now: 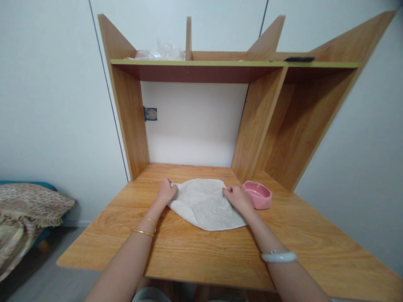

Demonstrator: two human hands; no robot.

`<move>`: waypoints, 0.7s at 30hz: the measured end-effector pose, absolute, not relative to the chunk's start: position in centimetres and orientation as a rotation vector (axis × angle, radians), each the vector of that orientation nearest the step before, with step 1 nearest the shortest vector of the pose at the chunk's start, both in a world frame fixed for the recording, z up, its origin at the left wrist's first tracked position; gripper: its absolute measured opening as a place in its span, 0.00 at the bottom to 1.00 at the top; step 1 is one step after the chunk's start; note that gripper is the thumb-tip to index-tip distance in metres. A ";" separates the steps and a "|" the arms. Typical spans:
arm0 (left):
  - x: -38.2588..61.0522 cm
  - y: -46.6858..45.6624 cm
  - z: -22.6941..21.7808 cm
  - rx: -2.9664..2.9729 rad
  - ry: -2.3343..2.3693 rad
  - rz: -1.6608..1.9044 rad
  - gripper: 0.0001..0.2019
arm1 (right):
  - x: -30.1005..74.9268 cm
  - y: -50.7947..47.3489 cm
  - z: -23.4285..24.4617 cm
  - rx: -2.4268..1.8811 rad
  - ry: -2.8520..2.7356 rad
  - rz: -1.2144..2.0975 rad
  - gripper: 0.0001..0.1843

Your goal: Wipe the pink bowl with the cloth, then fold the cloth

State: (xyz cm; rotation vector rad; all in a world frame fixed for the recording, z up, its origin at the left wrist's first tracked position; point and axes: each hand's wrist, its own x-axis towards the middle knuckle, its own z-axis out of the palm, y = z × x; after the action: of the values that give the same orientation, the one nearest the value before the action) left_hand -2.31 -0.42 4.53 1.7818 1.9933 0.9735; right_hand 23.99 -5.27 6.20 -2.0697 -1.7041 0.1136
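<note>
A thin whitish cloth (pixel 204 205) lies spread on the wooden desk (pixel 185 251), its front edge curving toward me. My left hand (pixel 167 191) pinches the cloth's left edge near the far corner. On the other side, my right hand (pixel 236 196) has its fingers closed on the cloth's upper right part, and my forearm covers some of its right edge. Just right of that hand stands a pink angular bowl (pixel 261 197), with its near left side close to my wrist.
A wooden hutch rises behind the desk, with a shelf (pixel 195 63) across it. On the shelf lie clear plastic wrapping (pixel 162 52) and a dark flat object (pixel 299 59). An open wall box with wires (pixel 151 114) shows at the back left. A patterned, fringed blanket (pixel 31 205) lies at far left.
</note>
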 end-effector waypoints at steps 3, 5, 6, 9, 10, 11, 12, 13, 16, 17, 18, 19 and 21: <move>-2.7 -0.5 4.5 1.777 2.039 0.914 0.07 | 23.9 -5.4 6.3 -2.073 -1.701 0.110 0.13; -2.8 -0.6 4.5 1.770 2.040 0.891 0.08 | 23.9 -5.4 6.3 -2.073 -1.700 0.110 0.13; -2.8 -0.6 4.5 1.771 2.039 0.885 0.08 | 23.9 -5.5 6.3 -2.072 -1.701 0.112 0.13; -2.6 -0.8 4.7 1.787 2.015 0.893 0.08 | 23.9 -5.5 6.4 -2.066 -1.702 0.121 0.14; -2.4 -0.8 4.8 1.794 2.001 0.902 0.09 | 23.9 -5.5 6.4 -2.066 -1.703 0.120 0.14; -2.3 -0.9 4.9 1.800 1.986 0.910 0.09 | 23.9 -5.5 6.4 -2.066 -1.703 0.119 0.14; -2.2 -0.9 5.0 1.806 1.972 0.916 0.10 | 23.9 -5.5 6.4 -2.066 -1.703 0.120 0.14; -2.2 -0.9 5.1 1.815 1.956 0.925 0.11 | 23.9 -5.5 6.3 -2.065 -1.703 0.121 0.14; -2.0 -0.8 5.1 1.848 1.864 0.995 0.13 | 23.9 -5.4 6.3 -2.056 -1.704 0.135 0.14; -2.0 -0.7 5.0 1.861 1.818 1.033 0.14 | 23.9 -5.4 6.2 -2.055 -1.703 0.138 0.14; -2.1 -0.6 4.9 1.871 1.768 1.075 0.16 | 24.0 -5.4 6.2 -2.054 -1.703 0.140 0.14; -2.1 -0.5 4.8 1.873 1.721 1.109 0.17 | 24.0 -5.4 6.2 -2.053 -1.705 0.142 0.14; -2.2 -0.2 4.5 1.857 1.652 1.133 0.20 | 23.9 -5.4 6.3 -2.052 -1.709 0.138 0.14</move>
State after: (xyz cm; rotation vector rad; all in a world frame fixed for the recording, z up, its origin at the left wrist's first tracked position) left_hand -2.16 -0.23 4.52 1.8575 1.6520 1.1334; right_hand 23.92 -5.40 6.26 -2.0516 -1.7089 0.1382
